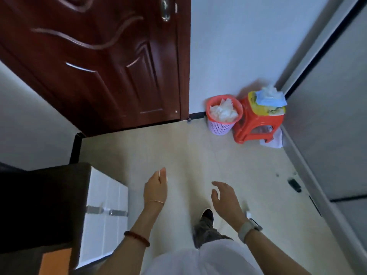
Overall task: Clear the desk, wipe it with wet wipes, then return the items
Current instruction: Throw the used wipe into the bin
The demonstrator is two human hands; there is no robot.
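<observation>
A yellow wet-wipe pack (267,109) with a blue lid and a white wipe sticking out lies on a red plastic stool (258,124) in the far right corner. Beside it stands a red-rimmed bin (223,116) full of crumpled white wipes. My left hand (155,188) hangs over the floor with its fingers curled under. Only small white slivers show at the fingertips. My right hand (225,198) is spread, holds nothing and has a watch on its wrist. Both hands are well short of the stool. A dark desk edge (43,203) is at the lower left.
A white drawer unit (107,207) stands under the desk. A dark red door (103,62) is shut ahead. Grey sliding panels (327,116) line the right side. A small dark object (295,185) lies on the floor. White paper (275,141) sits under the stool.
</observation>
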